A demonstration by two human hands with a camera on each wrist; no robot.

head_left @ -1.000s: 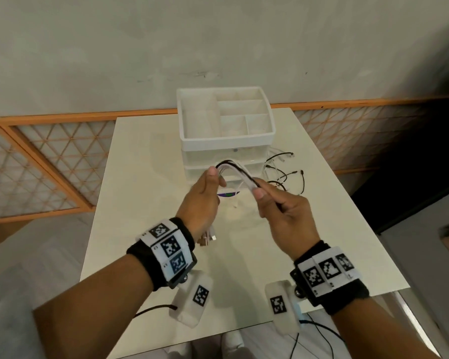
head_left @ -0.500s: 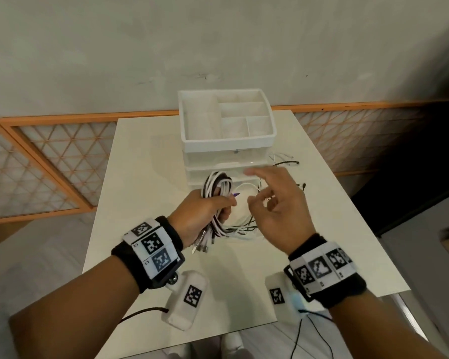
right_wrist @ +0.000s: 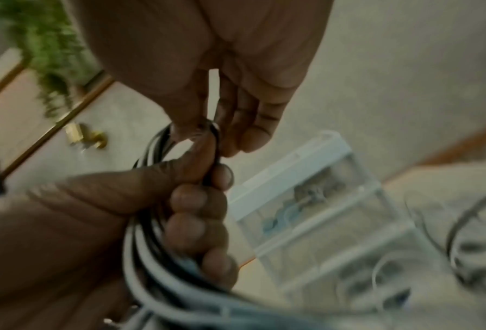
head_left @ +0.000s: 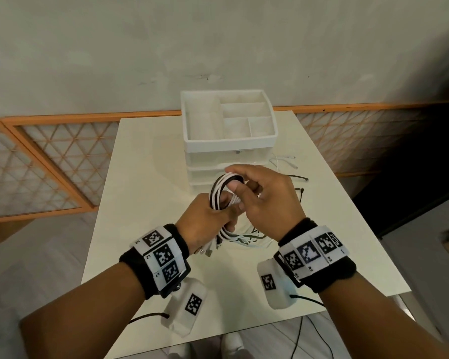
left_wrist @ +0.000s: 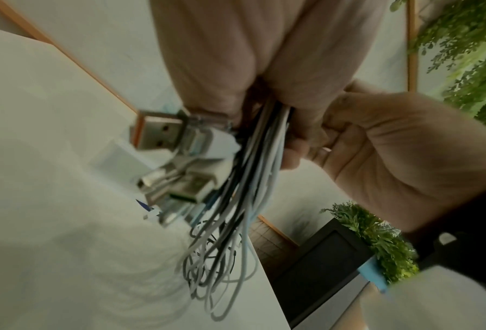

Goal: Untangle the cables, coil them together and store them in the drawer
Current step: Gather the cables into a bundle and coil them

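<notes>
Gripping a bundle of white and black cables (head_left: 219,195), the left hand (head_left: 205,221) has its fingers (right_wrist: 196,201) curled tight round the strands, above the middle of the worktop (head_left: 140,177). The right hand (head_left: 267,200) pinches the top of the loop between thumb and fingers. USB plugs (left_wrist: 162,134) hang below the left fist, and loose strands trail onto the worktop. More cable ends (head_left: 290,164) lie toward the right edge, beside the drawer unit (head_left: 231,141), which stands near the far edge with both clear drawers closed.
</notes>
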